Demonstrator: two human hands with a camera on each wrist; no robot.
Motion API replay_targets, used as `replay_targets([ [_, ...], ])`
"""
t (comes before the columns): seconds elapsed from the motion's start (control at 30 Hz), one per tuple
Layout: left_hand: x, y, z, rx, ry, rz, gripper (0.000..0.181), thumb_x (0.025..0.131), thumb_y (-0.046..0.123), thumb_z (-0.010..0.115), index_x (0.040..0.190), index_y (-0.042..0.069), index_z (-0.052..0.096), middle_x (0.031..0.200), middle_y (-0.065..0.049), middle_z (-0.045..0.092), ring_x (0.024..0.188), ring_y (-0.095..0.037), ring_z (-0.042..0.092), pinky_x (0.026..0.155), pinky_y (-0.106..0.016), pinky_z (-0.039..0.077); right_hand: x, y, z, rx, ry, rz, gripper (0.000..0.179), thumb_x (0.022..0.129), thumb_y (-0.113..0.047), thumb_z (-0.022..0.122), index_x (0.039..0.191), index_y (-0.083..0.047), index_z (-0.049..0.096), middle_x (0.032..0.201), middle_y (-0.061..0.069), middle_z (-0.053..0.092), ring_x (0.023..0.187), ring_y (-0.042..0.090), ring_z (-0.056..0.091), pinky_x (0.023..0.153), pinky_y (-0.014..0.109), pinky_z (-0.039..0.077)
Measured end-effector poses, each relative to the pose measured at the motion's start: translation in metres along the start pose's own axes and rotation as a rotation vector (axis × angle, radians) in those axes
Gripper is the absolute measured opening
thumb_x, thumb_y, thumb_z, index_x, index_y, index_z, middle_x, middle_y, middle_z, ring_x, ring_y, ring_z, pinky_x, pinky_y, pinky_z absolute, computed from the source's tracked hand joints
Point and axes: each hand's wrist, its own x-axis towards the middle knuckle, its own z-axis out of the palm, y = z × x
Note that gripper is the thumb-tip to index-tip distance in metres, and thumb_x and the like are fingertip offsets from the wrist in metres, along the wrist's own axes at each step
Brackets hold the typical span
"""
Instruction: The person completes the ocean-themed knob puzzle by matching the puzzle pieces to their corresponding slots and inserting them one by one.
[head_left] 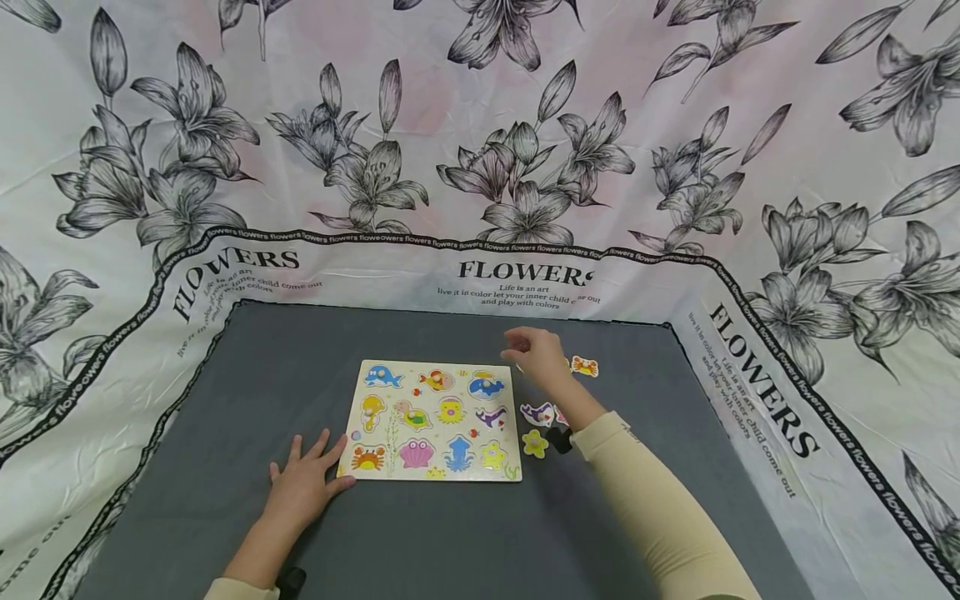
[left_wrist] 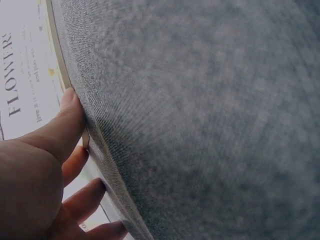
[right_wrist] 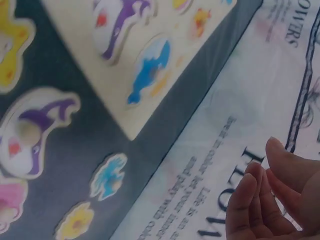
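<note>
Puzzle board: On my head feed, a flat, cream-coloured wooden board [head_left: 409, 373] printed with bright sea creatures lies at the middle of a dark gray tabletop [head_left: 285, 383].
Left hand: I see the person's bare left hand [head_left: 303, 479] at the board's near left corner, fingers spread, thumb touching the edge in my left wrist view.
Right hand: The bare right hand [head_left: 542, 354], below a pale yellow sleeve [head_left: 660, 508], hangs just beside the board's far right corner; my right wrist view shows its fingers loosely bent and close together, the thumb a little apart from them.
Loose pieces, near: Right of the board I pick out a yellow star-shaped piece [head_left: 535, 444], a purple-and-white whale piece [head_left: 537, 414] and a pink piece [right_wrist: 10, 202] that the right wrist view cuts off.
Loose pieces, far: An orange crab-like piece [head_left: 585, 367] lies beyond the hand; a blue piece [right_wrist: 108, 176] and a rounded yellow piece [right_wrist: 75, 221] lie near the board's corner.
Backdrop: White cloth [head_left: 427, 196] with black lilies and "FLOWERS" lettering surrounds the gray.
</note>
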Motion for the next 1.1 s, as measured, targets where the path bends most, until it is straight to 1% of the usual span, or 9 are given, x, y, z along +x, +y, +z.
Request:
replay_targets([
  [0.13, 0.000, -0.001, 0.000, -0.003, -0.001, -0.001, 0.079, 0.087, 0.047, 0.073, 0.154, 0.017, 0.045, 0.161, -0.022, 0.031, 0.147, -0.060, 0.012, 0.102, -0.087, 0.018, 0.004, 0.018, -0.005, -0.002, 0.031, 0.035, 0.036, 0.090, -0.013, 0.078, 0.123, -0.003, 0.071, 0.109, 0.013, 0.074, 0.098, 0.028, 0.072, 0.080, 0.041, 0.060],
  [0.33, 0.000, -0.001, 0.000, -0.003, -0.004, -0.009, 0.079, 0.087, 0.048, 0.073, 0.154, 0.018, 0.044, 0.162, -0.021, 0.031, 0.148, -0.059, 0.011, 0.102, -0.086, 0.018, 0.011, 0.047, -0.008, -0.012, 0.104, 0.079, 0.030, 0.091, -0.011, 0.077, 0.120, -0.002, 0.073, 0.108, 0.015, 0.075, 0.098, 0.031, 0.072, 0.080, 0.044, 0.060],
  [0.43, 0.001, -0.002, 0.001, -0.006, -0.003, -0.011, 0.079, 0.087, 0.048, 0.073, 0.154, 0.018, 0.044, 0.162, -0.021, 0.031, 0.148, -0.059, 0.011, 0.102, -0.087, 0.018, 0.014, 0.061, -0.010, -0.018, 0.127, 0.096, 0.031, 0.091, -0.009, 0.076, 0.121, -0.001, 0.072, 0.109, 0.017, 0.075, 0.099, 0.032, 0.072, 0.082, 0.046, 0.059],
  [0.6, 0.002, -0.002, 0.002, -0.014, 0.001, -0.014, 0.080, 0.087, 0.049, 0.073, 0.155, 0.019, 0.044, 0.162, -0.021, 0.031, 0.148, -0.058, 0.011, 0.102, -0.086, 0.016, 0.017, 0.082, -0.010, -0.049, 0.134, 0.156, 0.033, 0.093, -0.011, 0.074, 0.123, 0.000, 0.071, 0.110, 0.018, 0.074, 0.102, 0.032, 0.070, 0.086, 0.047, 0.057],
  [0.77, 0.003, -0.001, 0.002, -0.014, 0.012, -0.012, 0.080, 0.086, 0.049, 0.073, 0.154, 0.018, 0.045, 0.162, -0.021, 0.031, 0.148, -0.059, 0.012, 0.102, -0.086, 0.016, 0.016, 0.101, -0.008, -0.062, 0.146, 0.209, 0.031, 0.093, -0.009, 0.073, 0.121, 0.003, 0.070, 0.113, 0.021, 0.072, 0.105, 0.035, 0.067, 0.089, 0.049, 0.056],
  [0.9, 0.004, 0.000, 0.001, -0.006, 0.023, -0.008, 0.080, 0.087, 0.049, 0.073, 0.154, 0.019, 0.044, 0.162, -0.020, 0.032, 0.148, -0.058, 0.012, 0.103, -0.086, 0.017, 0.016, 0.111, -0.005, -0.072, 0.166, 0.238, 0.029, 0.092, -0.007, 0.072, 0.120, 0.004, 0.071, 0.115, 0.022, 0.072, 0.108, 0.037, 0.066, 0.092, 0.049, 0.055],
  [0.97, 0.004, 0.000, 0.002, -0.007, 0.029, -0.006, 0.080, 0.086, 0.049, 0.073, 0.154, 0.018, 0.045, 0.162, -0.020, 0.032, 0.148, -0.058, 0.013, 0.103, -0.086, 0.017, 0.016, 0.116, -0.003, -0.092, 0.172, 0.254, 0.028, 0.091, -0.006, 0.072, 0.117, 0.004, 0.072, 0.114, 0.022, 0.072, 0.107, 0.037, 0.066, 0.092, 0.049, 0.054],
  [1.1, 0.003, -0.002, 0.002, -0.011, 0.027, -0.004, 0.080, 0.085, 0.048, 0.075, 0.153, 0.018, 0.046, 0.161, -0.021, 0.033, 0.147, -0.059, 0.013, 0.102, -0.086, 0.017, 0.016, 0.123, 0.004, -0.131, 0.135, 0.289, 0.024, 0.093, -0.006, 0.070, 0.115, 0.004, 0.073, 0.110, 0.022, 0.072, 0.102, 0.035, 0.065, 0.089, 0.047, 0.054],
])
